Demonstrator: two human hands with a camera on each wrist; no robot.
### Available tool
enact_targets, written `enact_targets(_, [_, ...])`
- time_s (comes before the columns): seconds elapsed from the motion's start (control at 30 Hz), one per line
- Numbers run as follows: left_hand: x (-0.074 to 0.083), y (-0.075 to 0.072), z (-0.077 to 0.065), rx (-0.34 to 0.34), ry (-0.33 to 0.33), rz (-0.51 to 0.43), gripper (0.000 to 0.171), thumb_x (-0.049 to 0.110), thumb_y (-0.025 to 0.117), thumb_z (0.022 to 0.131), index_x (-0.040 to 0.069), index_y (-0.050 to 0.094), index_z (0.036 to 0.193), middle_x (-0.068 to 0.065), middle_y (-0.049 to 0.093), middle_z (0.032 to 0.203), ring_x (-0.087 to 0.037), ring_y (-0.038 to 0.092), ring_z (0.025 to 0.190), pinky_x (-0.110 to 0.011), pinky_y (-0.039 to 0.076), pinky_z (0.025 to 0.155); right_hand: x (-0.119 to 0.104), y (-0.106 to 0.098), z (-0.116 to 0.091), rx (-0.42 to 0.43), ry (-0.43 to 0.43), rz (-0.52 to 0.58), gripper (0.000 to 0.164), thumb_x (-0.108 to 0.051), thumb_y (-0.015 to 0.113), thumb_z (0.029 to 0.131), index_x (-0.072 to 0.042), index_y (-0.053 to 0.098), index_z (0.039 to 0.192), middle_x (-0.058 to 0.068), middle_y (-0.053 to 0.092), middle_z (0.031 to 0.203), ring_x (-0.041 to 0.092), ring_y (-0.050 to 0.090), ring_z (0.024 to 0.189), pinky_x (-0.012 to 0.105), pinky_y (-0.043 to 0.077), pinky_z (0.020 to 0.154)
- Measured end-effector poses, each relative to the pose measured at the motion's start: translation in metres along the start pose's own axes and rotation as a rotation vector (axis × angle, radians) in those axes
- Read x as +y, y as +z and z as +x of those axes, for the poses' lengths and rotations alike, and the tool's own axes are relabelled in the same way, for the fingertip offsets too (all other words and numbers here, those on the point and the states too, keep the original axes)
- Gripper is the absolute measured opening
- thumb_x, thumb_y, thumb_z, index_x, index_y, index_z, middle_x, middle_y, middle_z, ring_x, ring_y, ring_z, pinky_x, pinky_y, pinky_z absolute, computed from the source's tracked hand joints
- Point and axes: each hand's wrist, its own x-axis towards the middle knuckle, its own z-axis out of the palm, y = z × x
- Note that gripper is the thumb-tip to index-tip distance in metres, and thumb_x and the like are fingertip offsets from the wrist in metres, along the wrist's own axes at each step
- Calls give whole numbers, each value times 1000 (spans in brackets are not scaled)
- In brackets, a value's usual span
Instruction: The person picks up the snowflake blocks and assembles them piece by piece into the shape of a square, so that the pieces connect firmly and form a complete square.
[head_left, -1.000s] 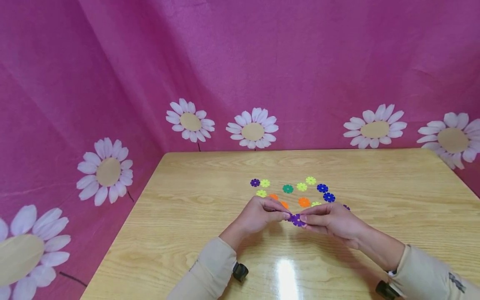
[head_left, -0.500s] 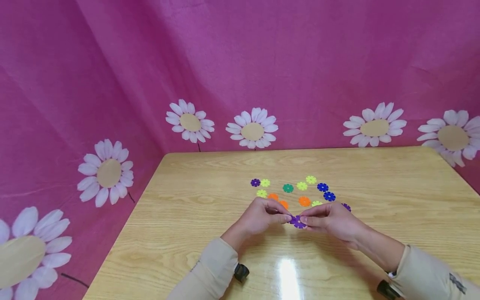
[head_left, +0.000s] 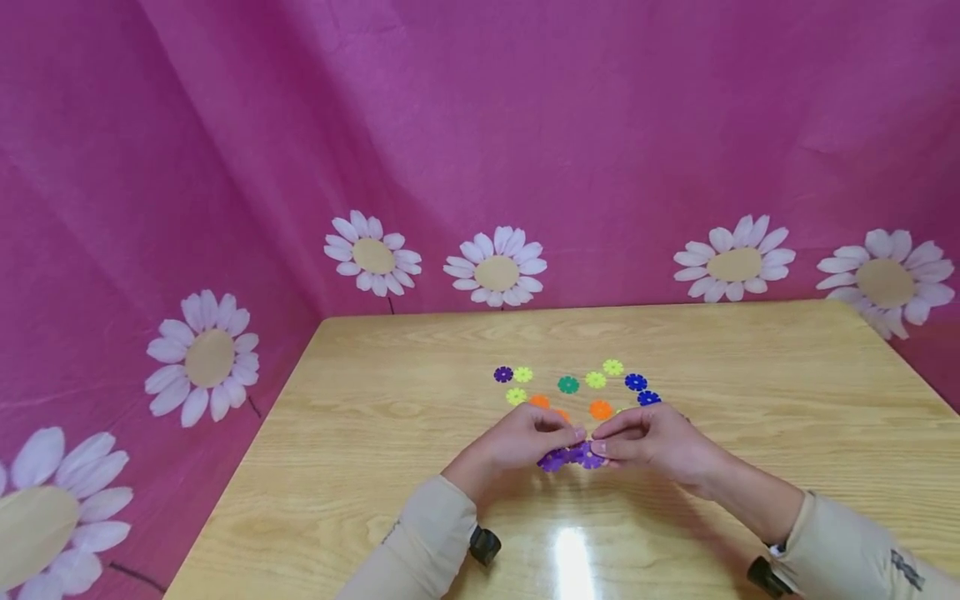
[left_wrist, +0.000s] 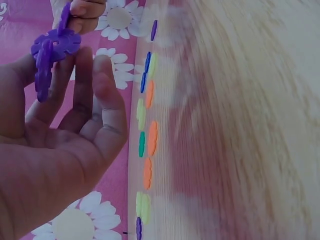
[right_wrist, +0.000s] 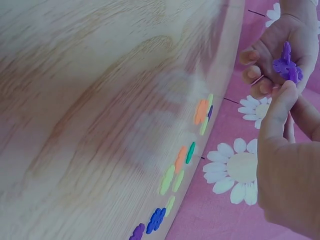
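Note:
Several purple interlocking discs (left_wrist: 56,45), notched round the rim, are joined in a short chain, neighbours set crosswise. My left hand (head_left: 516,437) holds one end, with thumb and index finger at a purple disc (head_left: 552,459); its other fingers are loosely curled in the left wrist view. My right hand (head_left: 663,446) pinches the other end disc (head_left: 589,455) between thumb and finger. In the right wrist view the left palm (right_wrist: 290,37) lies behind the chain, and my right thumb (right_wrist: 282,100) partly covers the near disc.
Beyond the hands, loose notched discs lie flat on the wooden table (head_left: 360,467): green (head_left: 568,384), orange (head_left: 601,409), blue (head_left: 636,382), yellow (head_left: 596,380) and purple (head_left: 503,374). Some are partly hidden by the hands. A pink daisy-print curtain (head_left: 600,125) hangs behind the table.
The chain has tilted and dropped slightly between the hands, so an end disc under the left thumb now shows. The right hand's fingers have shifted a little left. The loose discs lie unmoved.

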Motion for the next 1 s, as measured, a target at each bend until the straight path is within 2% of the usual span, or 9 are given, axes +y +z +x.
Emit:
enact_targets(0.13, [-2, 0, -1, -28, -7, -18, 29, 37, 67, 96, 10, 76, 88, 2, 60, 65, -11, 51, 60, -24, 41, 59, -1, 4, 2, -9, 2, 31, 39, -13, 76, 89, 14, 63, 115, 13, 75, 101, 15, 73, 90, 34, 59, 83])
enact_targets(0.33, [-7, 0, -3, -46, 7, -42, 32, 34, 67, 96, 7, 71, 80, 2, 54, 60, -11, 45, 57, -25, 37, 56, -2, 9, 3, -8, 16, 58, 35, -11, 75, 89, 12, 64, 113, 11, 75, 100, 15, 73, 91, 33, 59, 83])
enact_targets(0.5, [-7, -1, -2, -43, 13, -44, 31, 32, 68, 95, 6, 73, 80, 3, 55, 60, -9, 44, 55, -24, 37, 54, -3, 11, 2, 3, 31, 53, 37, -13, 75, 90, 12, 63, 114, 13, 75, 101, 16, 73, 92, 34, 59, 85])
enact_targets(0.67, [-7, 3, 5, -62, 2, -49, 31, 35, 68, 95, 7, 76, 84, 4, 56, 63, -10, 46, 58, -24, 39, 56, -1, -3, -5, 23, 50, 5, 37, -12, 68, 95, 17, 61, 117, 16, 74, 101, 20, 74, 92, 35, 59, 84])
enact_targets(0.8, [-10, 0, 2, -48, -39, -56, 30, 38, 68, 95, 11, 77, 87, 3, 60, 67, -11, 48, 61, -24, 40, 59, 2, -23, -7, 67, 85, -160, 33, -12, 64, 97, 15, 64, 116, 17, 72, 98, 21, 72, 85, 36, 60, 78])
enact_targets(0.9, [-11, -3, -2, -37, -51, -57, 30, 38, 67, 95, 10, 76, 88, 2, 60, 68, -11, 47, 60, -24, 38, 58, 3, -37, -6, 131, 75, -366, 24, -10, 64, 97, 10, 68, 109, 14, 70, 90, 20, 68, 75, 33, 60, 67])
enact_targets(1.0, [-10, -4, -2, -38, -42, -54, 30, 38, 67, 95, 10, 76, 89, 2, 59, 68, -11, 46, 59, -24, 37, 56, 2, -53, -5, 219, 49, -585, 17, -9, 66, 95, 5, 72, 102, 10, 69, 83, 16, 62, 67, 28, 52, 56])
